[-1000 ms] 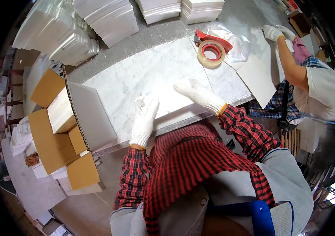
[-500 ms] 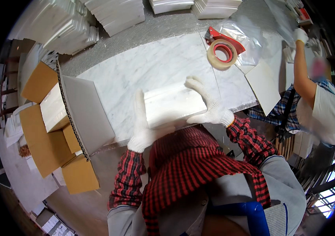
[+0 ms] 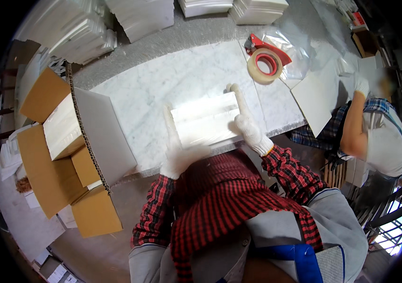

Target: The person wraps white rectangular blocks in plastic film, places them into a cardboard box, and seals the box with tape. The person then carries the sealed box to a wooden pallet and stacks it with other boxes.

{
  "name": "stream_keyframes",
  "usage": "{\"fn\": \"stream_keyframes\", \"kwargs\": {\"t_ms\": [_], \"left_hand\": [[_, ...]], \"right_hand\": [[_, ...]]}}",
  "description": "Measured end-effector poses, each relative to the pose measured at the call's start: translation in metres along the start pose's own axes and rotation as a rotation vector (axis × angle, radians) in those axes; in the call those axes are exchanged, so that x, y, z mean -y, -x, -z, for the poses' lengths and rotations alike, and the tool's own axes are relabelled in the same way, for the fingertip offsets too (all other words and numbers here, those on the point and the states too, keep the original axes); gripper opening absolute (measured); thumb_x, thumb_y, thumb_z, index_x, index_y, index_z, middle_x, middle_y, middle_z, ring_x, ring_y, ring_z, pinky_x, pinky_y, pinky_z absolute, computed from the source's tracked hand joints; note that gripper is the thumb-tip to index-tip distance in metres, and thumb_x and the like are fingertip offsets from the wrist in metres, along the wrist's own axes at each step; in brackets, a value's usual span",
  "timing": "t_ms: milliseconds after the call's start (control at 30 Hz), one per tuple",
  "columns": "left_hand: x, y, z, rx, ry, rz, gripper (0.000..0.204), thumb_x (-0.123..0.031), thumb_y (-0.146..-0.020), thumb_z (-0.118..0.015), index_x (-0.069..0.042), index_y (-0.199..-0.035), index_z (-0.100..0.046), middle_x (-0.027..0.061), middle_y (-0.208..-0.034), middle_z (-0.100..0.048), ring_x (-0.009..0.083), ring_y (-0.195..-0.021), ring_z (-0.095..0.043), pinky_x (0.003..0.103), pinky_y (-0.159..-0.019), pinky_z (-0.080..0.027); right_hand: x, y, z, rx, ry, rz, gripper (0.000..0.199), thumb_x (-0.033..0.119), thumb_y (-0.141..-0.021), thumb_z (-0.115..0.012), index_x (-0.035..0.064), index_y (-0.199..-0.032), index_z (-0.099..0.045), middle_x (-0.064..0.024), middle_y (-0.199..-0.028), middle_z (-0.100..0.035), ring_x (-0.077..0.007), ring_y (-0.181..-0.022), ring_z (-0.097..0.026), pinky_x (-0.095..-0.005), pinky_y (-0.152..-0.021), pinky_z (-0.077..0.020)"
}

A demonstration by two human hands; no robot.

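White flat pack [image 3: 205, 120] lies on the marble-topped desk [image 3: 163, 85], near its front edge, held between two white-gloved hands. Left hand [image 3: 176, 153] at the pack's 9 o'clock side: fingers [image 3: 169, 120] straight, pressed together, laid flat against the left short edge. Right hand [image 3: 247, 125] at 3 o'clock: fingers [image 3: 236, 96] extended up along the right short edge, close together, palm at the lower right corner. Pack is rectangular, long side running roughly 9 to 3, glossy as if wrapped in clear film, a faint crease across its middle. Tape dispenser [image 3: 266, 61], red, with a pale tape roll, sits at 1 o'clock from the pack, well apart. Open cardboard box [image 3: 64, 146] at 9 o'clock, off the desk's left end.
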State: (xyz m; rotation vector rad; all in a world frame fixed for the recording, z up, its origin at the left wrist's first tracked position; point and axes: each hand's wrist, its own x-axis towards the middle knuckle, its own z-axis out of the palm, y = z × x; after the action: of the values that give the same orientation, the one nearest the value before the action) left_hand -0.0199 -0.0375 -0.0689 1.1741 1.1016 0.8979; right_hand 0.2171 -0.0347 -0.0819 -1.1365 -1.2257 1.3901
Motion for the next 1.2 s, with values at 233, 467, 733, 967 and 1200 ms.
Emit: {"fn": "stream_keyframes", "kwargs": {"t_ms": [233, 467, 733, 967, 1200], "left_hand": [[0.012, 0.001, 0.043, 0.167, -0.591, -0.133, 0.133, -0.058, -0.069, -0.091, 0.005, -0.161, -0.020, 0.0290, -0.158, -0.034, 0.0433, -0.149, -0.034, 0.048, -0.124, -0.033], [0.021, 0.015, 0.014, -0.101, -0.712, -0.351, 0.101, -0.049, -0.070, -0.090, -0.013, -0.153, -0.044, 0.0214, -0.141, -0.045, 0.0431, -0.131, -0.047, 0.051, -0.113, -0.042], [-0.048, 0.176, 0.007, -0.452, -0.435, -0.043, 0.093, -0.027, -0.067, -0.093, -0.011, -0.148, -0.051, 0.0222, -0.142, -0.046, 0.0431, -0.131, -0.050, 0.050, -0.113, -0.044], [-0.206, 0.275, -0.001, -0.870, -0.482, 0.127, 0.079, -0.024, -0.068, -0.091, -0.009, -0.137, -0.057, 0.0221, -0.131, -0.060, 0.0380, -0.122, -0.058, 0.048, -0.103, -0.051], [-0.239, 0.261, 0.134, -0.729, -0.690, -0.397, 0.098, -0.020, -0.063, -0.089, -0.007, -0.148, -0.043, 0.0199, -0.143, -0.053, 0.0339, -0.130, -0.055, 0.045, -0.110, -0.047]], "right_hand": [[0.118, -0.035, -0.002, 0.429, 1.264, 0.450, 0.123, 0.042, -0.052, -0.095, 0.0066, -0.157, -0.041, -0.0323, -0.159, -0.035, -0.0527, -0.148, -0.033, -0.0595, -0.121, -0.0295], [0.123, -0.046, -0.025, 0.804, 1.228, 0.405, 0.091, 0.034, -0.074, -0.089, 0.0084, -0.152, -0.050, -0.0304, -0.130, -0.053, -0.0486, -0.115, -0.053, -0.0545, -0.104, -0.0442], [0.134, -0.037, -0.104, 1.281, 0.914, 0.629, 0.081, 0.023, -0.072, -0.080, 0.0188, -0.149, -0.056, -0.0264, -0.128, -0.056, -0.0459, -0.112, -0.058, -0.0522, -0.095, -0.0493], [0.209, -0.016, -0.185, 1.409, 0.480, 0.869, 0.071, 0.022, -0.071, -0.077, 0.0143, -0.140, -0.062, -0.0210, -0.117, -0.059, -0.0448, -0.108, -0.058, -0.0547, -0.089, -0.0459], [0.269, -0.050, -0.252, 0.953, 0.383, 1.314, 0.078, 0.023, -0.062, -0.078, 0.0185, -0.139, -0.063, -0.0238, -0.105, -0.057, -0.0441, -0.094, -0.058, -0.0507, -0.083, -0.0456]]}}
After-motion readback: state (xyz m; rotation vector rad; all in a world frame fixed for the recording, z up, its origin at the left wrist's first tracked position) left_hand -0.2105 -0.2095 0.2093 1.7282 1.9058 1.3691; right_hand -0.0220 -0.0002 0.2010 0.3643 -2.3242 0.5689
